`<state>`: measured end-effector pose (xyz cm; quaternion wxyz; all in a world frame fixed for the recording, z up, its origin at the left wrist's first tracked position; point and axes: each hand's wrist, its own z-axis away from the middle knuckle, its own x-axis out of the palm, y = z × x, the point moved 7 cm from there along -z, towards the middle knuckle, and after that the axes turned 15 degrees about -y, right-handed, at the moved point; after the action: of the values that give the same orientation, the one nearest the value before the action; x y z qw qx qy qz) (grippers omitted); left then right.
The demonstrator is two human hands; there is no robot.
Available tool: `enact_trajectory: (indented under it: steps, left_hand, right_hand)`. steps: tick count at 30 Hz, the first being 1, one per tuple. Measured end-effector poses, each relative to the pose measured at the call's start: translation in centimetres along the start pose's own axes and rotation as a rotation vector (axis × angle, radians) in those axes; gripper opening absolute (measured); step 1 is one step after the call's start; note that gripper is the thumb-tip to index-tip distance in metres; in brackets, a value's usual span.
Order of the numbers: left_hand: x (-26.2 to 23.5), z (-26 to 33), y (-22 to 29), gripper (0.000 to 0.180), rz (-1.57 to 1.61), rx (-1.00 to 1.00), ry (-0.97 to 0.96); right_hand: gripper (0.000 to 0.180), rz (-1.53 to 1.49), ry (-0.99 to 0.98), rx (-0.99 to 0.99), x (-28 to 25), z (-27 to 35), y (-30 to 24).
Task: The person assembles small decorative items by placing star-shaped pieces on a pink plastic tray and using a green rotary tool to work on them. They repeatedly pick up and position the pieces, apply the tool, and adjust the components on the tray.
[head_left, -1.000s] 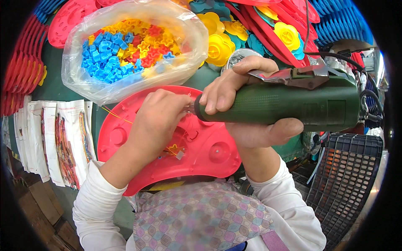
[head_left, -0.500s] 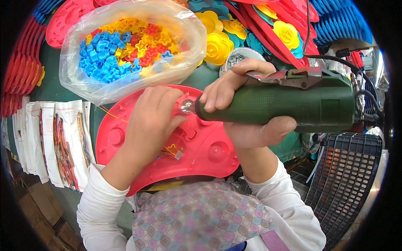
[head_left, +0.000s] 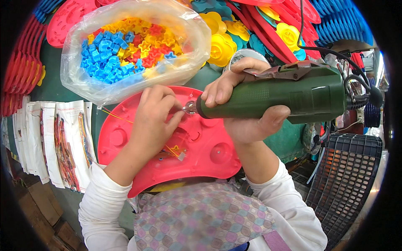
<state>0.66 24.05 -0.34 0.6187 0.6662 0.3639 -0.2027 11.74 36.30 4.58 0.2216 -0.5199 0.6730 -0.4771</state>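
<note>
My right hand is wrapped round a dark green electric screwdriver with a metal lever on its side. The tool lies nearly level, its silvery tip pointing left over a red plastic shell. At that tip, the thumb and forefinger of my left hand are pinched together; whatever sits between them is too small to make out. Inside the shell are round posts, thin yellow and orange wires, a small white connector and a yellow star piece.
Beyond the shell stands a clear plastic bag of blue, yellow and red star pieces. A bowl is partly hidden behind my right hand. Wire bundles on white paper lie left; a black crate stands right. Red shells and yellow flowers are piled behind.
The screwdriver's rear end has shifted slightly left and up, and its cable has moved with it. My left fingertips have come closer to the tip and pinch beside it.
</note>
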Motion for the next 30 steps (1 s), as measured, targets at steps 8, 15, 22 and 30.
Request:
enact_trajectory:
  steps: [8,15,22,30]
  left_hand:
    - [0.0,0.0,-0.1,0.024,-0.011,0.031,0.0]
    - [0.2,0.1,0.1,0.025,-0.022,0.045,0.047]
    - [0.3,0.3,0.2,0.023,-0.023,0.033,-0.007]
    - [-5.0,1.9,0.6,0.015,0.036,-0.042,-0.262]
  right_hand:
    - [0.098,-0.028,-0.184,0.127,1.8,-1.5,1.5]
    - [0.103,-0.121,0.011,-0.115,0.1,0.3,-1.5]
    - [0.08,0.169,0.348,0.045,-11.0,9.4,-8.2]
    - [0.052,0.495,0.757,0.14,-14.4,13.7,-7.2]
